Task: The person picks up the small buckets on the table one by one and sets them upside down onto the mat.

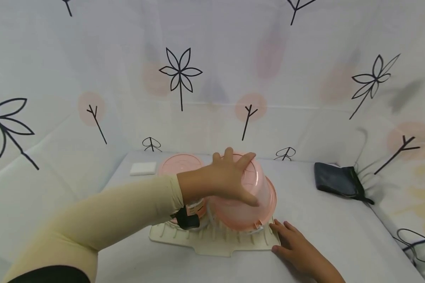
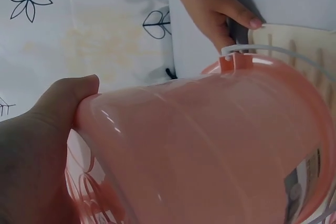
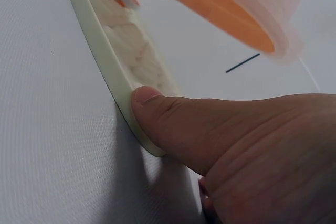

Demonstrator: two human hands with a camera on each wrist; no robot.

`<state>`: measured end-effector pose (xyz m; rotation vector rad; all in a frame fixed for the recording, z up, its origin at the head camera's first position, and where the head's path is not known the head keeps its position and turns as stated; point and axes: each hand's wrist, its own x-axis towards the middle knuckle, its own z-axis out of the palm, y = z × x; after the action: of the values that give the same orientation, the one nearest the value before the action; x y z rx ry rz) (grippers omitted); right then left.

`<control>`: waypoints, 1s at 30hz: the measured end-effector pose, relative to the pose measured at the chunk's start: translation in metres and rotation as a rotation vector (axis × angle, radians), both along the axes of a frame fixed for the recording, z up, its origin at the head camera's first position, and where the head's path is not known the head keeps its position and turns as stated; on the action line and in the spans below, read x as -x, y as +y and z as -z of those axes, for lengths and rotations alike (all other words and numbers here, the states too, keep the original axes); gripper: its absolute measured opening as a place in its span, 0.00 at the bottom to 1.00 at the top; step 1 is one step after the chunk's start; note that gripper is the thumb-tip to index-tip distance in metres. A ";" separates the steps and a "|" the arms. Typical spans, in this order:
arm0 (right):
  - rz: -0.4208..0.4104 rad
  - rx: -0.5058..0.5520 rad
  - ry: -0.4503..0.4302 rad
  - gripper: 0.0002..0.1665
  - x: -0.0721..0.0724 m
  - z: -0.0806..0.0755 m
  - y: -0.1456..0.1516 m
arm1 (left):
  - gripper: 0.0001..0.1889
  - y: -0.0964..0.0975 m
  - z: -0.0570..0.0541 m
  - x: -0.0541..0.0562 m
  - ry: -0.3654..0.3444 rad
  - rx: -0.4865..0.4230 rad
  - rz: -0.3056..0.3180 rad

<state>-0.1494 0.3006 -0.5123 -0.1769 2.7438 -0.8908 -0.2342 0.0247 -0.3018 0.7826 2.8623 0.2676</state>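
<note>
A pink translucent bucket (image 1: 242, 212) stands upside down and tilted on a cream ribbed rack (image 1: 216, 247). My left hand (image 1: 230, 179) grips its base from above, fingers spread over the bottom and thumb down the side. In the left wrist view the thumb hooks over the base edge, and a thin white handle (image 2: 283, 51) joins the rim. At the rack's right end, my right hand (image 1: 299, 247) holds the edge, its thumb pressing the raised rim in the right wrist view. Left of the bucket, partly hidden by my left arm, is a second pink container (image 1: 180, 162).
A white block (image 1: 143, 168) lies at the back left of the white table (image 1: 134, 261). Toward the right edge lies a black pouch (image 1: 338, 181). A patterned cloth (image 1: 212, 78) hangs behind the table, and my left sleeve (image 1: 120, 216) crosses the left front.
</note>
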 end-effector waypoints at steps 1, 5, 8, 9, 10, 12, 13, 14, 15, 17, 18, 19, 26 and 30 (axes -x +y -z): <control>0.003 -0.003 -0.002 0.44 0.000 0.000 0.000 | 0.68 0.001 0.002 0.001 0.008 -0.003 -0.002; 0.012 -0.022 -0.018 0.44 0.000 0.000 -0.002 | 0.67 0.006 0.010 0.006 0.045 -0.020 -0.036; 0.016 -0.033 -0.028 0.44 0.000 -0.001 -0.002 | 0.67 0.011 0.015 0.012 0.048 -0.036 -0.071; 0.015 -0.036 -0.028 0.44 0.000 -0.001 -0.002 | 0.66 0.013 0.017 0.015 0.044 -0.042 -0.083; 0.015 -0.036 -0.026 0.44 0.000 -0.001 -0.002 | 0.66 0.015 0.019 0.017 0.038 -0.048 -0.091; 0.017 -0.035 -0.025 0.44 0.000 -0.002 -0.001 | 0.65 0.019 0.022 0.022 0.023 -0.055 -0.109; 0.015 -0.034 -0.024 0.44 0.000 -0.001 -0.001 | 0.64 0.021 0.023 0.024 0.016 -0.055 -0.116; 0.014 -0.033 -0.026 0.44 0.001 -0.001 -0.001 | 0.64 0.023 0.025 0.027 0.006 -0.051 -0.122; 0.013 -0.027 -0.027 0.44 0.001 -0.001 -0.001 | 0.64 0.025 0.027 0.029 -0.007 -0.047 -0.128; 0.014 -0.020 -0.032 0.44 0.002 0.000 -0.002 | 0.63 0.029 0.031 0.032 -0.025 -0.034 -0.128; 0.016 -0.019 -0.033 0.44 0.002 0.000 -0.002 | 0.63 0.031 0.033 0.034 -0.039 -0.031 -0.129; 0.020 -0.021 -0.035 0.44 0.002 0.000 -0.002 | 0.63 0.033 0.036 0.035 -0.049 -0.029 -0.132; 0.042 -0.034 -0.058 0.44 0.001 0.001 -0.005 | 0.61 0.042 0.051 0.044 -0.072 -0.060 -0.159; 0.039 -0.052 -0.048 0.45 0.003 0.000 -0.004 | 0.60 0.045 0.056 0.047 -0.053 -0.112 -0.165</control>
<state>-0.1524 0.2964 -0.5125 -0.0917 2.7316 -0.8217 -0.2814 0.0694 -0.3579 0.5476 2.8856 0.4658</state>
